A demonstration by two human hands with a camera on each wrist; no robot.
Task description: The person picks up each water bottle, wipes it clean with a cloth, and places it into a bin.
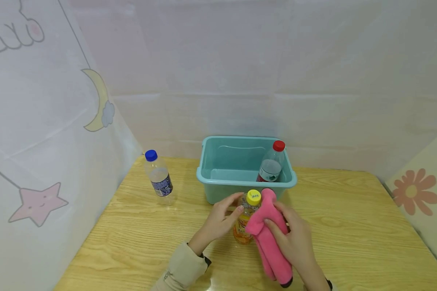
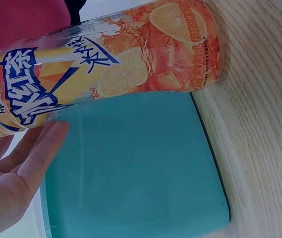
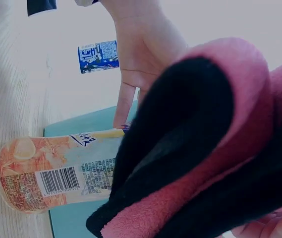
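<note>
While cloth (image 1: pixel 274 248) slants, bottle (image 1: pixel 242 226) stands (cap (image 1: pixel 254 197) up).

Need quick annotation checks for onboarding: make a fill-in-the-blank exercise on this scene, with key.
1. In the head view, the folded fabric in the right hand looks mostly ____.
2. The orange-labelled bottle beside the left hand has a ____ cap.
3. The white-labelled bottle inside the teal bin has a ____ cap.
4. In the head view, the blue-capped bottle is to the ____ of the bin.

Missing words: pink; yellow; red; left
</note>
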